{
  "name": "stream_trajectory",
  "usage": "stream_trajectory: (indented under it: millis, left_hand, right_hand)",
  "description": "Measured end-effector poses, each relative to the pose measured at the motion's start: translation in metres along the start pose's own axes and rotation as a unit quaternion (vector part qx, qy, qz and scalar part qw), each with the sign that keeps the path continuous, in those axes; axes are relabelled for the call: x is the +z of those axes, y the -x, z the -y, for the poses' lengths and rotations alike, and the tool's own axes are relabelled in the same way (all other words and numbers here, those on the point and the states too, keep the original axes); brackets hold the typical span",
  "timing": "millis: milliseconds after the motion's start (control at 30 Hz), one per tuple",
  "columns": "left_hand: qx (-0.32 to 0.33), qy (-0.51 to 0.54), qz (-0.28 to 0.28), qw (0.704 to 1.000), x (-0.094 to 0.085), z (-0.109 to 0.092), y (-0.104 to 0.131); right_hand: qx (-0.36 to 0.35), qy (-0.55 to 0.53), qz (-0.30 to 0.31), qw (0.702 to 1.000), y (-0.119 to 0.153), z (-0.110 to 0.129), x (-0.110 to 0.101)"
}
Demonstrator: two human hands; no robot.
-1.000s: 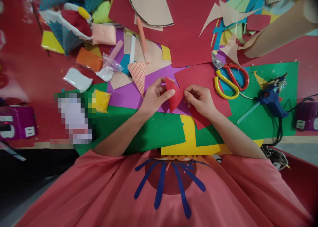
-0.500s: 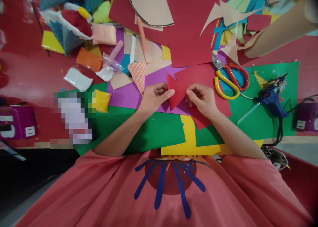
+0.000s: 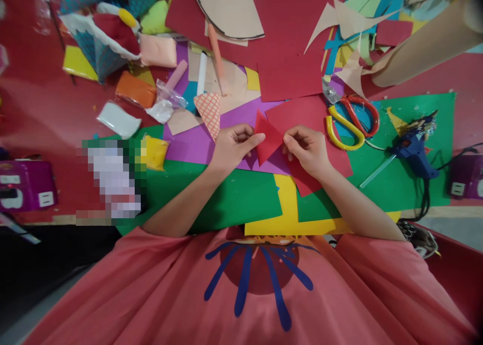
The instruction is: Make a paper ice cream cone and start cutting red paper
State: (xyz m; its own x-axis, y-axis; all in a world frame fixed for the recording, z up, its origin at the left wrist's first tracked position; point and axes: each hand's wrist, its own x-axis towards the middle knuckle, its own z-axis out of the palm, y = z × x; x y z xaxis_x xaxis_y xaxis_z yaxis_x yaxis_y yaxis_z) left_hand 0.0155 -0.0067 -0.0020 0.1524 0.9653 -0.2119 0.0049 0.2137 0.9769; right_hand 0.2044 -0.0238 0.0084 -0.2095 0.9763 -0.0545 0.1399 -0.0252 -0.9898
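Between my two hands is a small red paper triangle (image 3: 268, 138). My left hand (image 3: 236, 146) pinches its left edge, thumb on top. At its right corner, the thumb and fingertips of my right hand (image 3: 306, 149) close on the paper. A larger red sheet (image 3: 311, 116) lies under and behind my right hand, with purple paper (image 3: 241, 114) beneath. Just past my left fingers rests a cone-shaped piece with an orange lattice pattern (image 3: 210, 112). Scissors with red and yellow handles (image 3: 350, 121) lie to the right of my right hand.
A blue glue gun (image 3: 417, 154) lies on green paper (image 3: 441, 118) at the right. Clay packets, such as an orange one (image 3: 136, 90), and blue patterned cones (image 3: 107, 58) crowd the left. A beige paper roll (image 3: 422, 46) and paper scraps (image 3: 350, 20) are at the back right.
The red triangle has tilted slightly between my fingers, showing more of its face toward the right corner. Both hands stay in nearly the same place.
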Motion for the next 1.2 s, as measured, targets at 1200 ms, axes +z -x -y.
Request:
stream_trajectory:
  millis: [1200]
  left_hand:
    - [0.061, -0.004, -0.007, 0.998, -0.0034, -0.0039, -0.0006]
  right_hand:
    - [-0.023, 0.069, 0.027, 0.997, -0.0005, -0.0005, -0.0044]
